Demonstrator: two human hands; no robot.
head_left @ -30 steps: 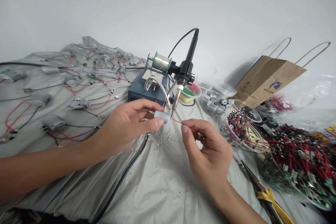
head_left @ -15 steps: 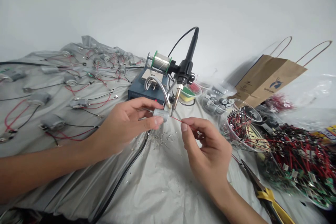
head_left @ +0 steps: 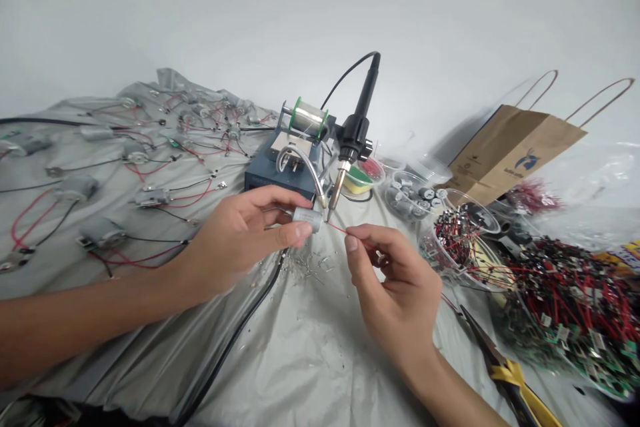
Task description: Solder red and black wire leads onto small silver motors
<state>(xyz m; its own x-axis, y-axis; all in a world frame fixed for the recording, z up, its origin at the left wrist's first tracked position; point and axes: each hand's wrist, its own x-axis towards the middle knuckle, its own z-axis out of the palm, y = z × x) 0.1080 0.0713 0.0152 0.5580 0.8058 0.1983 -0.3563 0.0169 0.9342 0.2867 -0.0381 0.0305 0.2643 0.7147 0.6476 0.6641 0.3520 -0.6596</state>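
Observation:
Between the thumb and fingers of my left hand [head_left: 250, 223] is a small grey cylindrical motor [head_left: 308, 218], its end turned to the right. My right hand [head_left: 390, 280] pinches a thin red wire [head_left: 337, 227] that runs to that end of the motor. Just above the meeting point is the tip of a soldering iron [head_left: 353, 137], clamped in a stand and pointing down. A curved metal solder feed tube [head_left: 315, 177] ends beside the tip. Whether the tip touches the wire, I cannot tell.
Behind my hands stands a blue soldering station [head_left: 260, 173] with a solder spool [head_left: 307, 118]. Wired motors [head_left: 100, 232] cover the left side. At right are a tub of capacitor-like cylinders [head_left: 410, 195], a heap of wired parts [head_left: 575, 307], pliers [head_left: 505, 367] and a paper bag [head_left: 515, 147].
Almost nothing differs. Both hands keep their hold on the motor and the red wire, and the view has shifted very slightly.

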